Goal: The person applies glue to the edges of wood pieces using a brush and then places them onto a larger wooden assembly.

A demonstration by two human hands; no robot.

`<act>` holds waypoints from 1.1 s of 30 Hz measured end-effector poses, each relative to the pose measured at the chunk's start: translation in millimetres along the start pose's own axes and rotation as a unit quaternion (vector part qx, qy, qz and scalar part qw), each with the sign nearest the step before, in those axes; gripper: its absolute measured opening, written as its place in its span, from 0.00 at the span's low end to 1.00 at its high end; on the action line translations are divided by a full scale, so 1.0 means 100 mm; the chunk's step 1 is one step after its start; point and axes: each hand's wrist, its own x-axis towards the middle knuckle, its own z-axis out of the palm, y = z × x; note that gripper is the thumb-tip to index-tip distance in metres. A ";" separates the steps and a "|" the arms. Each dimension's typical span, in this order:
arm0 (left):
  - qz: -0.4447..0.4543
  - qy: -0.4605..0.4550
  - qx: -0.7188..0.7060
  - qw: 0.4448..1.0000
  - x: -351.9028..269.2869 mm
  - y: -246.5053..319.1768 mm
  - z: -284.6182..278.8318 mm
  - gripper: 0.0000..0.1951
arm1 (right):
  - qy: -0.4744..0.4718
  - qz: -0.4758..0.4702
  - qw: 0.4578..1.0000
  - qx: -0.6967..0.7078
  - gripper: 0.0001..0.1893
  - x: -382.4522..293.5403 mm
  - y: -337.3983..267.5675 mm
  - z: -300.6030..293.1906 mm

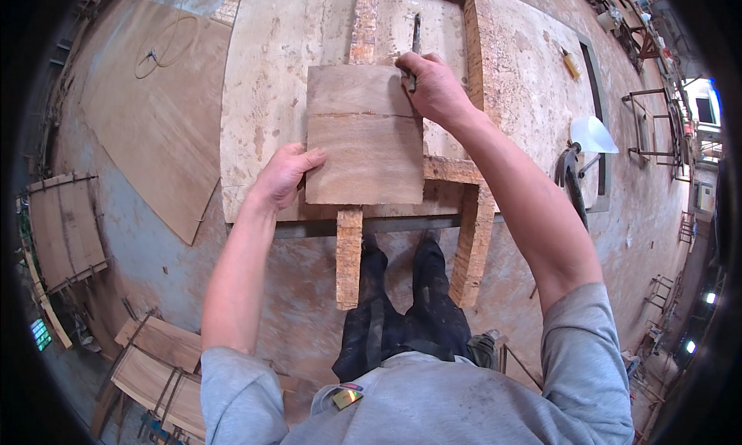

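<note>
A rectangular wooden panel (365, 155) with a seam across its upper part rests over the left side of a rough-edged timber frame (480, 51). My left hand (287, 172) grips the panel's left edge, thumb on top and fingers underneath. At the panel's upper right corner is my right hand (435, 88), closed around a slim dark rod-like tool (417, 30). One end of the tool points away from me and the other shows below my fingers; its exact kind is unclear. Two frame legs (348, 259) stick out over the worktable's near edge towards me.
On the pale, stained worktable (266, 97) lie a claw hammer (571, 172), a white plastic piece (591, 135) and a small yellowish bottle (571, 65). A plywood sheet (162, 115) with a looped thin hose (168, 45) extends at left. Clamped wooden panels (156, 381) stand at lower left.
</note>
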 end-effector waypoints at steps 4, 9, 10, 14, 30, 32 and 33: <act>-0.018 0.005 -0.009 1.000 0.06 0.03 0.03 0.17 | 0.003 -0.008 1.000 0.001 0.13 0.00 0.02 -0.02; -0.012 0.025 -0.019 0.999 0.04 0.01 0.03 0.15 | 0.002 0.006 1.000 -0.008 0.16 -0.03 -0.05 -0.09; -0.012 0.024 -0.019 0.999 0.03 0.01 0.03 0.15 | 0.014 -0.004 1.000 -0.013 0.16 -0.04 -0.06 -0.09; -0.009 0.028 -0.003 1.000 0.03 0.00 -0.01 0.16 | 0.088 -0.038 0.995 0.003 0.13 -0.14 -0.12 -0.28; 0.186 0.335 0.166 0.908 -1.24 0.38 0.32 0.12 | 0.435 0.116 0.892 0.032 0.13 -4.21 -0.29 -1.89; 0.162 0.292 0.188 0.924 -1.45 0.34 0.62 0.15 | 0.457 0.165 0.873 0.031 0.13 -4.73 -0.45 -1.88; 0.167 0.254 0.219 0.927 -1.39 0.24 0.94 0.15 | 0.467 0.181 0.866 0.017 0.13 -4.94 -0.52 -1.82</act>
